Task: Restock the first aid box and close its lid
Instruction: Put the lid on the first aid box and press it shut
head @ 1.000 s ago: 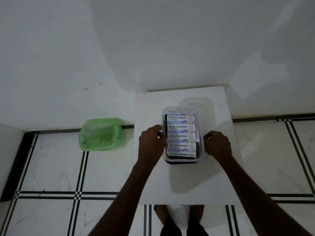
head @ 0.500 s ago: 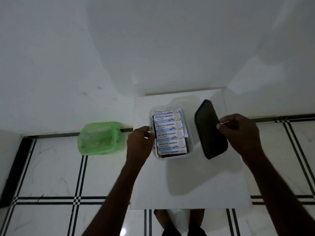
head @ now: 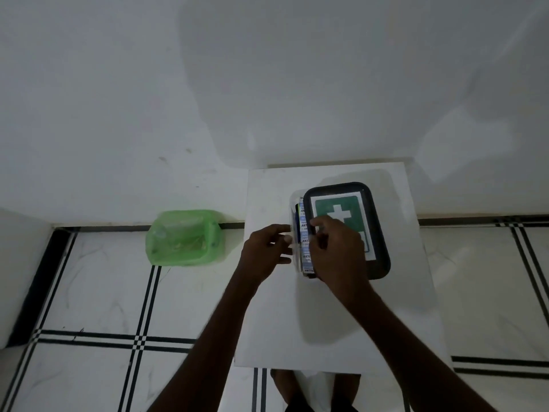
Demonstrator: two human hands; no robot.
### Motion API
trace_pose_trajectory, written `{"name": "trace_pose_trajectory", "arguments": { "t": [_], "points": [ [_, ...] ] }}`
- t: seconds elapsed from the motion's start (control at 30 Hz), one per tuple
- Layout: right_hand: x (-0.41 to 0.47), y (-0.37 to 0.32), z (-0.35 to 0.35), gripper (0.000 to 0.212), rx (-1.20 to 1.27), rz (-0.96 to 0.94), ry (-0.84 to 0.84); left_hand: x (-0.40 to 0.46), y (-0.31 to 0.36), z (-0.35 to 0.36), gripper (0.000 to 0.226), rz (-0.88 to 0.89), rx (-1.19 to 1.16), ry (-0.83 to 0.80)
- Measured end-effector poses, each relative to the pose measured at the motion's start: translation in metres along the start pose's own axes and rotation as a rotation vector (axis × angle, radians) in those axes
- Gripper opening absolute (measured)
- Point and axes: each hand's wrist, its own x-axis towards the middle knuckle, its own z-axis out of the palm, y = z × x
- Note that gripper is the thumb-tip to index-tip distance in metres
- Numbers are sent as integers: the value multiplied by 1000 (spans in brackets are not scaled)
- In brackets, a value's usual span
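Note:
A clear plastic first aid box stands on a small white table. Antiseptic bandage packs show along its left side. The black lid, with a green label bearing a white cross, lies over most of the box, shifted a little to the right. My right hand grips the lid's left edge. My left hand touches the box's left wall with its fingertips, fingers apart.
A green plastic bag over a small bin sits on the tiled floor left of the table. A white wall rises right behind the table. My feet show under the table's near edge.
My right hand lifted the black lid from the table's right side, turned it label up and brought it over the box. My left hand stayed at the box's left wall.

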Motion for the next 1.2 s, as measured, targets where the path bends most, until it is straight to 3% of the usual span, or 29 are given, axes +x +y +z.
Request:
{"name": "trace_pose_trajectory", "arguments": {
  "t": [0.1, 0.17, 0.23, 0.33, 0.5, 0.6, 0.73, 0.93, 1.07, 1.2],
  "points": [
    [7, 7, -27, 16, -49, 7, 213, -1, 2, 2, 27, 23, 5, 36],
    [13, 23, -45, 27, -173, 99, 303, -3, 4, 5, 31, 39, -3, 63],
    [17, 37, -53, 35, -270, 276, 148, -6, 7, 9, 39, 52, 9, 76],
    [16, 43, -45, 17, -318, 294, -55, -10, 11, 15, 42, 80, 76, 99],
    [16, 34, -35, 20, -375, 257, 7, -7, 11, 17, 33, 57, 62, 172],
    [17, 33, -36, 24, -407, 267, 39, -9, 13, 13, 36, -1, -26, 155],
    [17, 32, -34, 23, -405, 273, 34, -12, 13, 15, 29, 53, 10, 123],
    [31, 55, -34, 29, -130, 446, -50, -7, 15, 17, 28, 7, 61, 189],
    [36, 63, -39, 33, 26, 455, -78, -10, 12, 19, 25, -52, -21, 202],
    [10, 75, -47, 35, 237, 571, -138, -31, -3, 23, 41, -216, -134, 47]
  ]
}}
